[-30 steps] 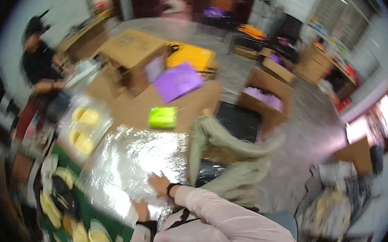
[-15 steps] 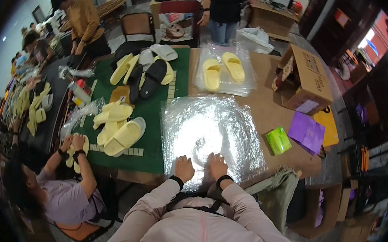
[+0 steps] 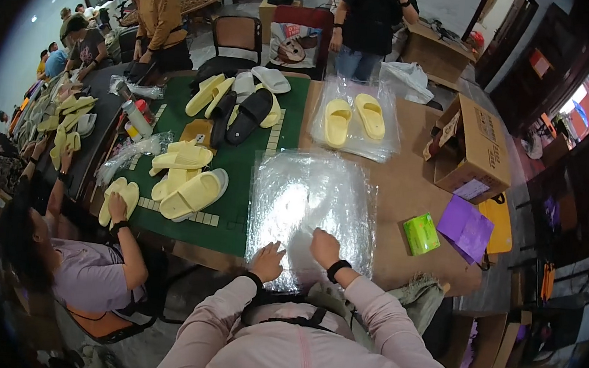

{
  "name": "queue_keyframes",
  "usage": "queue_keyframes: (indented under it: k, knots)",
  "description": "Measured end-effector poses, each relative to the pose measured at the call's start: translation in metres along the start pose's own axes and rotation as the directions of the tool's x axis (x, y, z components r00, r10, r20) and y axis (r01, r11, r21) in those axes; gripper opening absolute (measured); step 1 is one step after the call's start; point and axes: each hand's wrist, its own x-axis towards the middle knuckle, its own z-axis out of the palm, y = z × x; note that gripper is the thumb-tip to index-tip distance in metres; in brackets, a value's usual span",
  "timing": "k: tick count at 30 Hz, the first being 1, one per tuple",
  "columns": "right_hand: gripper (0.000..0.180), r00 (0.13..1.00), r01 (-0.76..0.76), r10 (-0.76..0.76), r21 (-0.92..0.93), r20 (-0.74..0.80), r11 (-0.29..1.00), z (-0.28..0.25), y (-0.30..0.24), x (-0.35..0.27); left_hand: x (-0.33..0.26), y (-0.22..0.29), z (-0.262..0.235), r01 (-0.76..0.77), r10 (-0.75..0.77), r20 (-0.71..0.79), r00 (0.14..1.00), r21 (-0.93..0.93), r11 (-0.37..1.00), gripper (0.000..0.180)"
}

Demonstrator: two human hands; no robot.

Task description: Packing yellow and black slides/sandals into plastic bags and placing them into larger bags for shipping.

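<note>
Plastic sheets [image 3: 312,186], clear and glare-washed, lie on the bench [image 3: 400,194] beneath my loosely open, empty left hand [image 3: 268,262] and curled right hand [image 3: 325,248], its hold hidden, with a carton [image 3: 479,141] of indistinct contents beyond.

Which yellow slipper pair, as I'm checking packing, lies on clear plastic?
The yellow pair just beyond the shiny film; all other yellow slippers lie farther left, off that plastic.

The right hand [image 3: 325,249] is curled with its fingertips hidden; whether the plastic [image 3: 308,185] is gripped cannot be told. The standing person in black [image 3: 371,24] is cut off by the top edge.
</note>
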Motion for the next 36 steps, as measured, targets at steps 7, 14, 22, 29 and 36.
queue_keyframes:
  k: [7,14,22,29,36]
  knots:
    - [0.039,0.954,0.1,-0.092,-0.014,0.287,0.995,0.06,-0.032,0.012,-0.004,-0.007,0.016,-0.078,-0.114,-0.375,0.92,-0.461,0.884,0.039]
    - [0.067,0.937,0.082,-0.198,0.369,0.289,0.926,0.055,-0.043,0.023,-0.04,-0.019,0.011,-0.102,-0.255,-0.461,0.85,-0.619,0.779,0.026]
    - [0.052,0.913,0.298,-0.4,0.544,0.077,0.784,0.067,-0.036,0.018,-0.074,-0.093,0.003,0.031,-0.559,-0.527,0.641,-0.709,0.704,0.03]
    - [0.055,0.858,0.335,-0.281,-0.055,0.43,0.941,0.086,-0.036,0.0,-0.047,-0.174,-0.04,0.133,-0.75,-0.541,0.381,-0.77,0.624,0.046]
    - [0.054,0.904,0.343,-0.256,-0.223,0.341,0.912,0.074,-0.075,0.001,0.004,-0.229,-0.082,0.251,-0.89,-0.272,0.365,-0.892,0.376,0.061]
